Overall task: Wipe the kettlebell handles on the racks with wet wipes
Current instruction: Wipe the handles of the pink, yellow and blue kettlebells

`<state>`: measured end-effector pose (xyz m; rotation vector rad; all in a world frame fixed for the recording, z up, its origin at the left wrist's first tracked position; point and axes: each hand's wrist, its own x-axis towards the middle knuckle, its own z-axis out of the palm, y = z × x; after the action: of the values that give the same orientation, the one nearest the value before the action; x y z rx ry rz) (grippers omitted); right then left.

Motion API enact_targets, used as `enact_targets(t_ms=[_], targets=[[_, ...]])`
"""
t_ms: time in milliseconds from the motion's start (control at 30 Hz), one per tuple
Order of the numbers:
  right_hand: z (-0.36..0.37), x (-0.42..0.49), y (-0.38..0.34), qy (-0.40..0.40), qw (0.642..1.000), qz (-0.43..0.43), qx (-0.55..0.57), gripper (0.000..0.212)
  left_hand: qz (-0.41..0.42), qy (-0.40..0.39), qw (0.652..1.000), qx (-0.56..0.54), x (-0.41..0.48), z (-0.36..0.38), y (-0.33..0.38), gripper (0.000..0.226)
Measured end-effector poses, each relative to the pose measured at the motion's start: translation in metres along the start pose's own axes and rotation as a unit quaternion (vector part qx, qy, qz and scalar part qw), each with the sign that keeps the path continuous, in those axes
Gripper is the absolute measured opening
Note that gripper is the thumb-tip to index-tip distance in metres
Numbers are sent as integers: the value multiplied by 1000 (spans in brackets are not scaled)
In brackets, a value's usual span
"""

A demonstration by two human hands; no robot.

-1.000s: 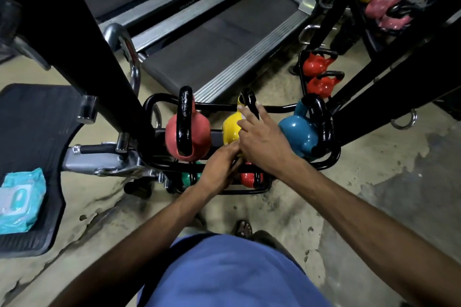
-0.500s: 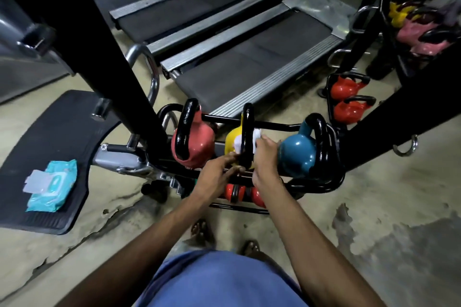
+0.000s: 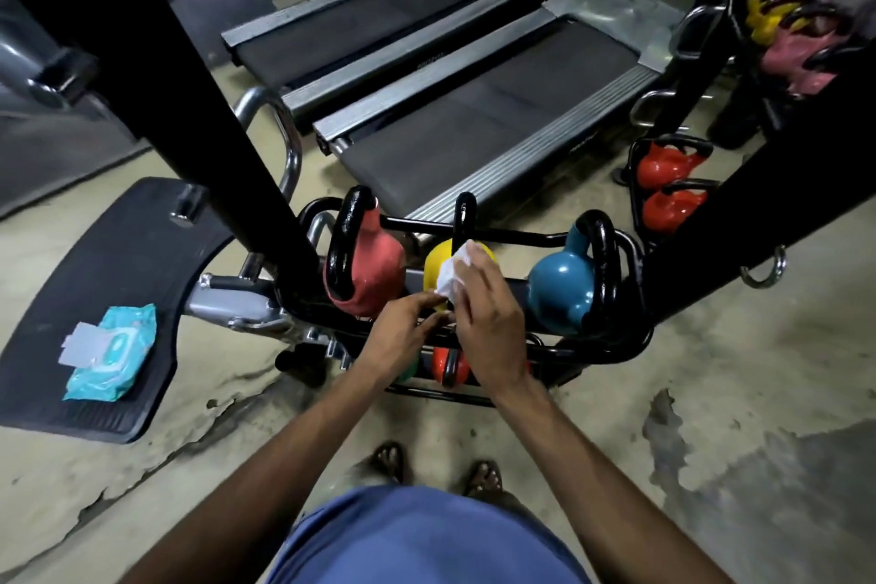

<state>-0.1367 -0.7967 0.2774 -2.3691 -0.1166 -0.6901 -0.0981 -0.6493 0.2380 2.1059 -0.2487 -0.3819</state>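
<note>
Holding a white wet wipe [image 3: 452,275] bunched against the yellow kettlebell [image 3: 437,262], the right hand [image 3: 483,313] curls its fingers over the cloth, just short of the bell's black handle [image 3: 464,216], which stands upright beyond the fingertips. The left hand [image 3: 403,327] reaches in from the side and its fingertips meet the wipe's lower end; whether they pinch it or only touch it cannot be told. Both hands hover over the front rail of a black tube rack [image 3: 592,353]. Its upper tier holds three bells: a pink kettlebell [image 3: 379,261] just left of the left hand, the yellow one under the wipe, and a blue kettlebell [image 3: 564,280] just right of the right hand. On the lower tier, beneath the wrists, red kettlebells [image 3: 448,365] show in part. Well to the left of the left hand a teal wipe pack [image 3: 111,353] lies on a black mat [image 3: 118,251], its flap folded open. A thick black post [image 3: 227,109] rises close beside the pink bell, crowding the left side. Beyond the rack the end of a treadmill [image 3: 474,123] sits near its back rail. Right of the right forearm, and back toward the person's feet, concrete floor [image 3: 711,370] spreads open.
</note>
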Motion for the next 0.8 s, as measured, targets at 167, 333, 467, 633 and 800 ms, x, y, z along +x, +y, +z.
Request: enact_targets(t_ms=[167, 333, 467, 633, 800], targets=[[9, 34, 11, -164, 931, -202, -256, 22, -8, 2, 1000, -4, -1, -2, 4, 13], [2, 21, 6, -141, 942, -176, -247, 28, -7, -3, 1000, -29, -3, -2, -2, 12], [2, -22, -16, -29, 997, 53, -42, 46, 34, 7, 999, -28, -3, -4, -3, 24], [10, -10, -26, 65, 890, 403, 202, 34, 142, 25, 987, 73, -2, -4, -10, 42], [6, 35, -9, 1, 779, 503, 375, 36, 242, 30, 939, 240, 13, -9, -18, 46]])
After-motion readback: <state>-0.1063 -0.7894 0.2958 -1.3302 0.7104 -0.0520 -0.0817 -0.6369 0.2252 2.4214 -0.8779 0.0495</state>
